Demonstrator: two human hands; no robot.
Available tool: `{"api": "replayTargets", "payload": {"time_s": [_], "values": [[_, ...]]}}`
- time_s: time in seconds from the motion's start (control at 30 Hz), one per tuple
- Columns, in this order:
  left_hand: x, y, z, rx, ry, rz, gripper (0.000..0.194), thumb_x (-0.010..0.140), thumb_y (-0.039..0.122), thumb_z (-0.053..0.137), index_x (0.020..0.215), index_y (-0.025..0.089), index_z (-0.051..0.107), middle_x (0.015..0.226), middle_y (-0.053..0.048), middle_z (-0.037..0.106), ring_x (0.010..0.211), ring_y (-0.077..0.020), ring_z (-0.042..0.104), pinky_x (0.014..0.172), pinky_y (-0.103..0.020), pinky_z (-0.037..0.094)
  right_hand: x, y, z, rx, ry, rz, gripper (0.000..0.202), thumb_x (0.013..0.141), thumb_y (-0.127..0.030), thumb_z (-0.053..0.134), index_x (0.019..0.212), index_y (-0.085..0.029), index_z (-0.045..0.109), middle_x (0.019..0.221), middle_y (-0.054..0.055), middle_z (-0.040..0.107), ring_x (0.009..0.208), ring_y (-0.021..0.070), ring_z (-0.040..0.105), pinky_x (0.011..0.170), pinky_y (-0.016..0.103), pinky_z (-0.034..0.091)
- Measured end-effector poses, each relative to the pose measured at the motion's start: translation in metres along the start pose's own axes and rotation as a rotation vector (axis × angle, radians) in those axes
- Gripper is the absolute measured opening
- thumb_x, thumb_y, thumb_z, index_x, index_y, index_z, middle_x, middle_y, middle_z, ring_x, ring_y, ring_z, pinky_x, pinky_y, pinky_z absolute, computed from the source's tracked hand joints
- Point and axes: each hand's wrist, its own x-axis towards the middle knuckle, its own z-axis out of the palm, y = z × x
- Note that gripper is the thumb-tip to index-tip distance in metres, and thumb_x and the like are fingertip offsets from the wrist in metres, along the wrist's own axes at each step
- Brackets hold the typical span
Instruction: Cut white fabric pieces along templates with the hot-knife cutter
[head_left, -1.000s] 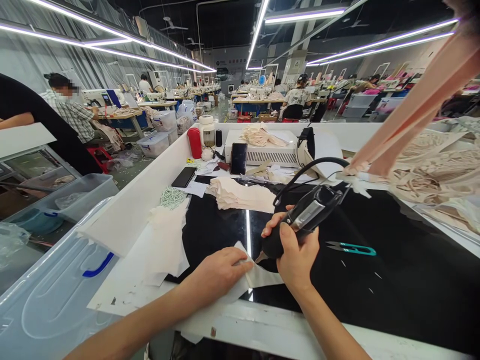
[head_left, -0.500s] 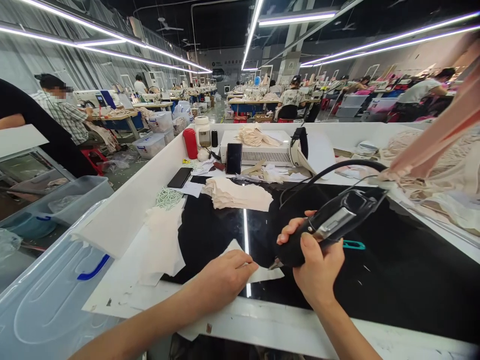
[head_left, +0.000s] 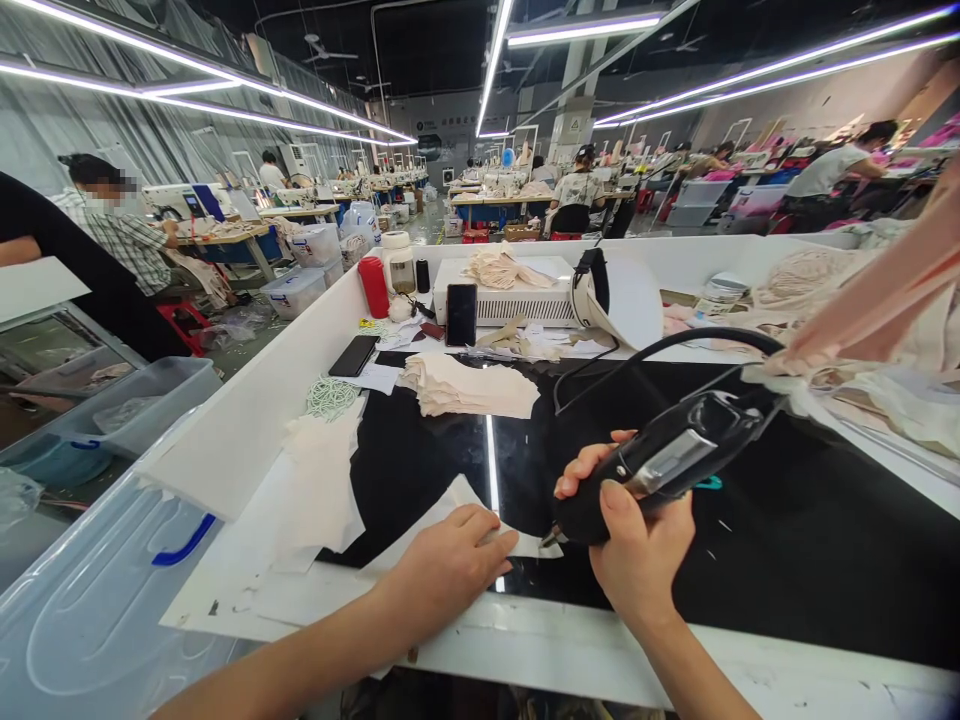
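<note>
A cream fabric piece [head_left: 465, 492] lies on the black work surface in front of me, partly covered by my left hand [head_left: 448, 562]. The left fingers are bent and close together with the thumb, pressing the cloth down. Both sides of a black hand-held power tool [head_left: 679, 450] are gripped by my right hand [head_left: 637, 535], its thumb on the near side. A silver plate shows on the tool's body. Its small metal tip is at the right-hand corner of the cloth, just right of my left fingertips. A black cable runs from the tool's rear, where pink cloth is tied.
A stack of cream pieces [head_left: 469, 388] lies farther back; more cream cloth [head_left: 319, 490] is at left. Behind are phones [head_left: 460, 315], a white box [head_left: 517, 300] and a red can [head_left: 373, 287]. A teal-handled item [head_left: 709, 483] sits beyond the tool. Other people work at machines.
The tool's rear has swung slightly right and down, with its tip staying at the cloth's corner. My left hand has shifted a little, and more of the cloth shows behind it.
</note>
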Motion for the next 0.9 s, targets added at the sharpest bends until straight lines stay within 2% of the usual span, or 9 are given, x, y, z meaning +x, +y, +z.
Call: {"api": "replayTargets", "payload": {"time_s": [0.2,0.43,0.7,0.9], "values": [[0.0,0.008,0.002,0.119,0.009,0.013,0.036,0.093,0.025,0.077,0.121,0.015,0.057,0.108,-0.01,0.065,0.101,-0.0267,0.067,0.084,-0.036,0.062,-0.001,-0.002,0.0,0.002,0.009,0.002,0.037,0.089,-0.039,0.078,0.117,-0.027,0.057,0.083,-0.002,0.065,0.062,0.0158,0.063,0.06,0.033,0.054],[-0.001,0.01,0.004,0.137,0.062,0.016,0.024,0.099,0.023,0.068,0.119,0.016,0.057,0.109,-0.01,0.065,0.101,-0.0243,0.067,0.086,-0.033,0.06,0.007,0.001,0.011,0.023,0.03,0.006,0.034,0.09,-0.038,0.076,0.117,-0.027,0.058,0.083,-0.003,0.064,0.062,0.0158,0.062,0.062,0.033,0.054],[-0.003,0.008,0.01,0.077,0.066,-0.003,0.028,0.098,0.024,0.07,0.122,0.016,0.058,0.112,-0.01,0.063,0.104,-0.0254,0.065,0.086,-0.034,0.06,0.005,0.012,0.022,0.042,-0.004,0.03,0.034,0.091,-0.037,0.075,0.117,-0.027,0.057,0.083,-0.003,0.065,0.062,0.0151,0.062,0.062,0.033,0.054],[-0.001,0.009,0.007,0.042,0.082,-0.016,0.031,0.095,0.024,0.074,0.122,0.016,0.06,0.111,-0.011,0.062,0.104,-0.0254,0.062,0.089,-0.035,0.06,0.007,0.013,0.024,0.05,-0.002,0.036,0.029,0.092,-0.033,0.073,0.116,-0.027,0.058,0.083,-0.004,0.066,0.062,0.0142,0.063,0.062,0.031,0.055]]}}
